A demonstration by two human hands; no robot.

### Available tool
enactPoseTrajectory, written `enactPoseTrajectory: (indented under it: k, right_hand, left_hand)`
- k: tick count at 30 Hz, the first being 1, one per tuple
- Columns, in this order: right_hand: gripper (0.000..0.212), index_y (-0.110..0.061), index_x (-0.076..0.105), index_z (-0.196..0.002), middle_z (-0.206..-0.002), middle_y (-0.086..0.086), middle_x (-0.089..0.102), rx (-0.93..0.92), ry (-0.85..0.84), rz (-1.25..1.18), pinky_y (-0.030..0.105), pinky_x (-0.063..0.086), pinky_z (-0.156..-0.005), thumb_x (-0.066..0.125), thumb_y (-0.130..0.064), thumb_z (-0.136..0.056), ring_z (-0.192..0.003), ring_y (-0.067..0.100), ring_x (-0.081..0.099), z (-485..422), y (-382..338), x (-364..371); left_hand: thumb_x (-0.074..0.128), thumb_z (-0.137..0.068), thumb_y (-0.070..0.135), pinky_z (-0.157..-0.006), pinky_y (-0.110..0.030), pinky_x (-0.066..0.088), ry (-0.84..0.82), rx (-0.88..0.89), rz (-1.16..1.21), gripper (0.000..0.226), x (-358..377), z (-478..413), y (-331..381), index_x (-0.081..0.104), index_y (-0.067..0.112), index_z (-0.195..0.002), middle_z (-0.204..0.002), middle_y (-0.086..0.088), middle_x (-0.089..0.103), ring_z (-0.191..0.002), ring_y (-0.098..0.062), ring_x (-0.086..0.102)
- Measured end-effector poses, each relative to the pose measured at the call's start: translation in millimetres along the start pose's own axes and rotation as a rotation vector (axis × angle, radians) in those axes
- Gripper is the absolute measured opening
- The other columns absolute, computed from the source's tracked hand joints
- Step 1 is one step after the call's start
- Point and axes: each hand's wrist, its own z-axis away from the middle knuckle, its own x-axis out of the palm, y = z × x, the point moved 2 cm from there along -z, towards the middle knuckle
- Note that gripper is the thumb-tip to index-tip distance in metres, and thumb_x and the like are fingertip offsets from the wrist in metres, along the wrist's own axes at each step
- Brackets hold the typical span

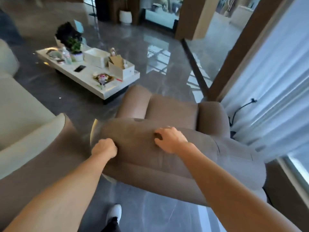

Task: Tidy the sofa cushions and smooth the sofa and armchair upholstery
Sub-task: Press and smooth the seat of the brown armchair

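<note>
A person stands behind the brown armchair [167, 148], left hand [105, 148] clenched on its backrest's left edge, right hand [168, 139] curled, pressing nearer the middle.

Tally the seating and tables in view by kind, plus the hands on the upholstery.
Brown armchair: 1
Cream sofa: 1
White coffee table: 1
Hands on the armchair back: 2, left hand and right hand
Total: 5

Armchair [167, 111] right of sofa [25, 114], apparently behind table [107, 91]
</note>
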Motion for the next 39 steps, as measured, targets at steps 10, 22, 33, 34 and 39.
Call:
enactPoseTrajectory:
  k: [10, 22, 33, 34, 39]
  right_hand:
    - [0.063, -0.035, 0.057, -0.134, -0.136, -0.004, 0.062, 0.265, 0.387, 0.091, 0.053, 0.032, -0.108, 0.026, -0.068, -0.091, -0.131, 0.025, 0.048, 18, 55, 34]
    - [0.053, -0.026, 0.068, -0.121, -0.126, 0.0, 0.069, 0.165, 0.503, -0.061, 0.055, 0.034, -0.108, 0.038, -0.057, -0.091, -0.122, 0.029, 0.055, 11, 81, 23]
    - [0.058, -0.015, 0.062, -0.13, -0.135, 0.012, 0.062, -0.121, 0.359, -0.204, 0.061, 0.027, -0.111, 0.036, -0.052, -0.093, -0.128, 0.04, 0.046, 73, 159, 38]
    - [0.058, -0.015, 0.061, -0.131, -0.136, 0.012, 0.061, -0.15, 0.339, -0.212, 0.062, 0.027, -0.112, 0.037, -0.052, -0.093, -0.129, 0.04, 0.046, 82, 170, 39]
    - [0.058, -0.017, 0.061, -0.132, -0.138, 0.011, 0.061, -0.243, 0.261, -0.175, 0.063, 0.03, -0.112, 0.039, -0.053, -0.093, -0.131, 0.04, 0.048, 109, 234, 40]
  left_hand:
    - [0.035, -0.096, 0.058, -0.11, -0.04, 0.032, 0.088, 0.736, 0.113, 0.054, -19, -10, 104, 0.054, 0.028, -0.136, -0.146, 0.001, 0.05, -0.135, -0.022, 0.042]
    - [0.04, -0.096, 0.054, -0.107, -0.037, 0.029, 0.073, 0.627, 0.138, 0.045, -15, -10, 127, 0.053, 0.035, -0.135, -0.143, 0.003, 0.053, -0.132, -0.021, 0.045]
    - [0.05, -0.097, 0.042, -0.107, -0.037, 0.031, 0.238, 0.383, 0.181, 0.033, 47, 91, 156, 0.061, 0.035, -0.128, -0.137, 0.001, 0.059, -0.129, -0.023, 0.047]
    - [0.05, -0.097, 0.043, -0.107, -0.037, 0.032, 0.263, 0.377, 0.19, 0.034, 54, 106, 160, 0.062, 0.033, -0.127, -0.135, 0.0, 0.061, -0.128, -0.022, 0.048]
    - [0.037, -0.088, 0.051, -0.104, -0.04, 0.034, 0.366, 0.238, 0.142, 0.051, 93, 170, 207, 0.063, 0.03, -0.127, -0.132, 0.004, 0.063, -0.125, -0.023, 0.051]
